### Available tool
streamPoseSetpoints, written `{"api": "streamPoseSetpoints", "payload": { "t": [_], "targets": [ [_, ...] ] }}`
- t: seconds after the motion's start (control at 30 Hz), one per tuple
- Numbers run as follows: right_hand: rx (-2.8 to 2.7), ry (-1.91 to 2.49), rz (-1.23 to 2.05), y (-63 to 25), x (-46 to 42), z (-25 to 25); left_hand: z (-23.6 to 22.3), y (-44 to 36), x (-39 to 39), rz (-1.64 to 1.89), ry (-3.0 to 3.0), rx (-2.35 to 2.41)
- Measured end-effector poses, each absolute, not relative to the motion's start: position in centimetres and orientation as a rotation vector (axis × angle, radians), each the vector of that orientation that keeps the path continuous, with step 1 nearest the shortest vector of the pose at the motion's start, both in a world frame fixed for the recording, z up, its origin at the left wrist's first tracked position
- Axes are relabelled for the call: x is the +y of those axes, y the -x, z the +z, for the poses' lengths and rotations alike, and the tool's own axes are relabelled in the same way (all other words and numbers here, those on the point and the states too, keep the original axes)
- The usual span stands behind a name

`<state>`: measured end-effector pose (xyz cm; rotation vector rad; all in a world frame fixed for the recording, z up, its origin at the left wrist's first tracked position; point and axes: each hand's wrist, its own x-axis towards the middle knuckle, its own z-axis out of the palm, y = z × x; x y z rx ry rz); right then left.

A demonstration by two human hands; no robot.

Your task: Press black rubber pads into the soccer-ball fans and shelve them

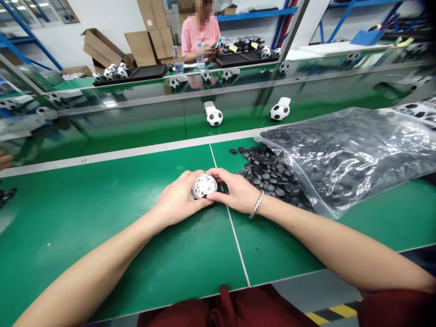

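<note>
A white openwork ball shell (205, 185) with several cut-out gaps is held low over the green table. My left hand (179, 200) wraps round its left side, fingers closed on it. From the right, my right hand (238, 190) grips the same shell between thumb and fingers; a silver bracelet (257, 204) circles that wrist. A dark patch shows at the shell's lower edge, near my right thumb. Just beyond my right hand lies a loose pile of small flat black pieces (272, 175), spilling from a clear plastic bag (361, 154) full of them.
A conveyor (153, 120) crosses ahead, carrying a white soccer-ball piece (214, 116) and another soccer-ball piece (279, 111). Opposite, a person in a pink shirt (200, 36) handles something behind bottles. Black trays (146, 71) of balls stand there. Part of another hand (4, 161) shows at the left edge.
</note>
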<state>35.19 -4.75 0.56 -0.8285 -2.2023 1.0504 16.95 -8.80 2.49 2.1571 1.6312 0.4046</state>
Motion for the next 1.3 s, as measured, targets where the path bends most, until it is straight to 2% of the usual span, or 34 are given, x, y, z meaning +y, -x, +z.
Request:
{"api": "streamPoseSetpoints", "payload": {
  "t": [0.07, 0.27, 0.43, 0.67, 0.77, 0.97, 1.3],
  "targets": [
    [-2.109, 0.899, 1.037, -35.9, -3.6, 0.6, 2.5, -16.8, -8.8, 0.392, -2.158, 1.655],
    [-2.219, 1.197, 0.466, -37.8, -0.8, 0.9, 2.8, -15.4, -8.4, 0.316, -2.197, 1.7],
    [-2.524, 1.22, 0.409, -37.4, -1.2, 0.3, 2.8, -14.6, -8.0, 0.26, -2.349, 1.661],
    [-2.583, 1.265, 0.366, -37.1, -1.9, 1.0, 2.8, -14.6, -8.1, 0.274, -2.435, 1.561],
    [-2.554, 1.181, 0.418, -37.0, -2.1, 1.3, 2.8, -14.6, -8.1, 0.275, -2.454, 1.567],
    [-2.313, 0.84, 0.767, -36.7, -3.2, 1.8, 3.1, -14.7, -8.3, 0.265, -2.342, 1.515],
    [-2.258, 0.541, 0.955, -35.9, -4.7, 1.5, 2.5, -15.6, -8.5, 0.393, -2.353, 1.489]
  ]
}}
